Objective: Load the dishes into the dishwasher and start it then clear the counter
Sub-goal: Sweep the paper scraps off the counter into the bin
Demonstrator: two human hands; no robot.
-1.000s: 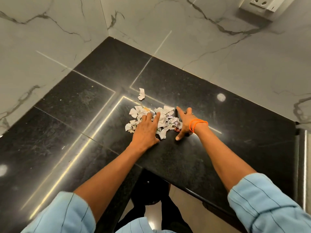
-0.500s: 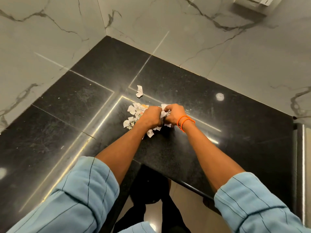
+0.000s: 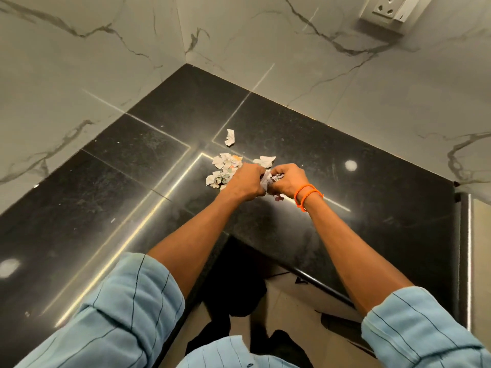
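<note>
A: At the inner corner of the glossy black stone tabletop (image 3: 372,208), where are the hands?

B: Left hand (image 3: 245,183) and right hand (image 3: 288,179) touch, both curled round a wad from the torn white paper scraps (image 3: 225,168). Loose scraps lie just left; one stray scrap (image 3: 229,137) lies apart, nearer the white marble wall (image 3: 318,62).

A: Clearance?

B: Bare surface left and right; front edge near the forearms. Fingertips are hidden.
</note>
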